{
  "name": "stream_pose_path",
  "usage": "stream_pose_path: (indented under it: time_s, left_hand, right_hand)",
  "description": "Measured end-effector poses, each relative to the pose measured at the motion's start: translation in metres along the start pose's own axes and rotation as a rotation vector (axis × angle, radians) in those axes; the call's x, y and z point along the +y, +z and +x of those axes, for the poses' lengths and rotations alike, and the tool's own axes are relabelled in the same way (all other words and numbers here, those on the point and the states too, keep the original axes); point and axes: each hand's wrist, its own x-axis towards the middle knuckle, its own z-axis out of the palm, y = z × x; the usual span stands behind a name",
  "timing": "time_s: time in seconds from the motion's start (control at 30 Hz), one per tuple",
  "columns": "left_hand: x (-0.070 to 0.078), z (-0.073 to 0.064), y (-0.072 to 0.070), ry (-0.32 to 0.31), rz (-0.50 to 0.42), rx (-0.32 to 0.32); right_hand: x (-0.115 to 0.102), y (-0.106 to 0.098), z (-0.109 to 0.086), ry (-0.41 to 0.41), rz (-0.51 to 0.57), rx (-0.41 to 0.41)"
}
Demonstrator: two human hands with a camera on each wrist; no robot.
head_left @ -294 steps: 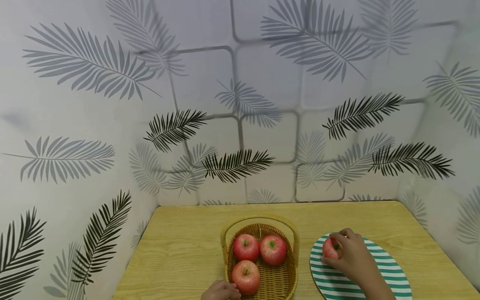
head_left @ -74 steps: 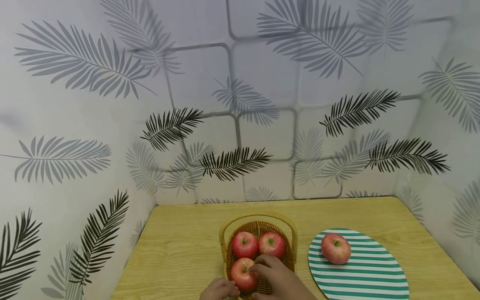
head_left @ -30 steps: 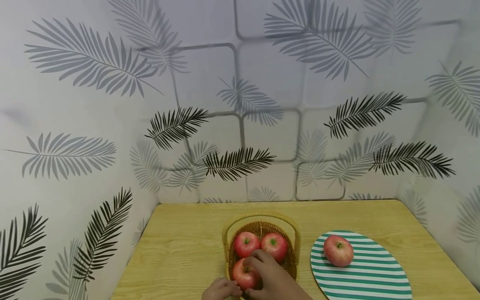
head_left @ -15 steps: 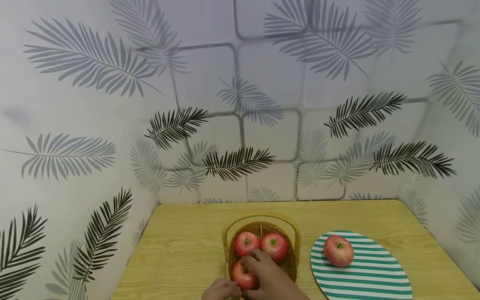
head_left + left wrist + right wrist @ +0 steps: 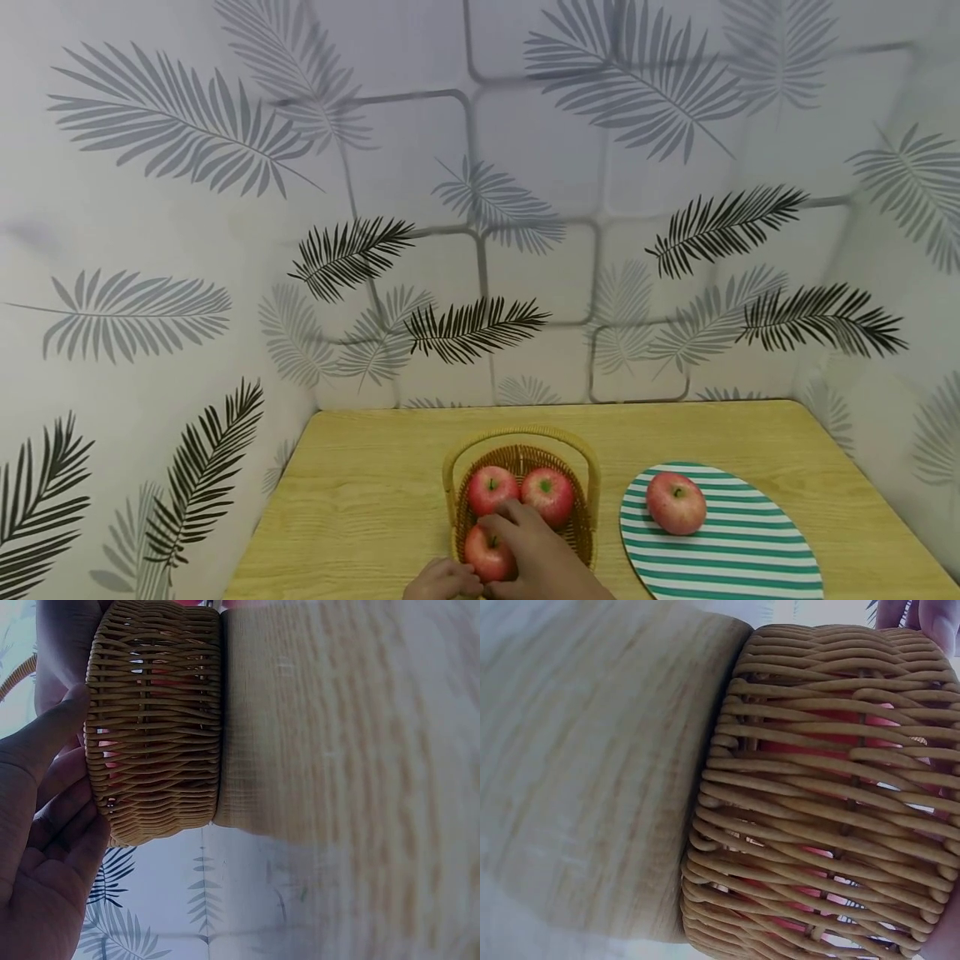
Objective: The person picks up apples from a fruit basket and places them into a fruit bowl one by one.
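Observation:
A wicker basket (image 5: pixel 584 557) with an arched handle (image 5: pixel 531 431) stands on the table. Inside it are two red apples at the back, one left (image 5: pixel 492 489) and one right (image 5: pixel 547 497), plus a front apple (image 5: pixel 491 553). My right hand (image 5: pixel 543 557) reaches into the basket and grips this front apple, fingers over its top and right side, thumb low. In the left wrist view, my left hand (image 5: pixel 52 802) pinches the basket's near rim between thumb and fingers. Only the basket's woven wall (image 5: pixel 825 802) and bits of red behind it show in the right wrist view.
Right of the basket lies an oval green-and-white striped mat (image 5: pixel 738 542), with one apple (image 5: pixel 676 503) near its left edge. The wooden table (image 5: pixel 352 500) meets leaf-patterned walls (image 5: pixel 540 275) at the back and sides.
Earlier my right hand was at the apple on the striped mat; it has since moved left into the basket, onto the front apple. The left hand has stayed at the rim.

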Motion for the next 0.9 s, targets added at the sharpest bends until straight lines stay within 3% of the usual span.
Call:
stream_pose_path:
  time_s: [0.33, 0.6, 0.9]
  left_hand:
    - [-0.009, -0.004, 0.001, 0.031, 0.014, -0.006]
    - [-0.003, 0.0, -0.001, 0.005, 0.006, -0.023]
    - [-0.002, 0.003, -0.001, 0.048, 0.038, -0.023]
  right_hand:
    - [0.002, -0.006, -0.009, 0.051, -0.036, 0.004]
    - [0.008, -0.007, -0.01, 0.024, -0.03, 0.011]
    - [0.007, -0.011, -0.012, 0.011, -0.034, 0.027]
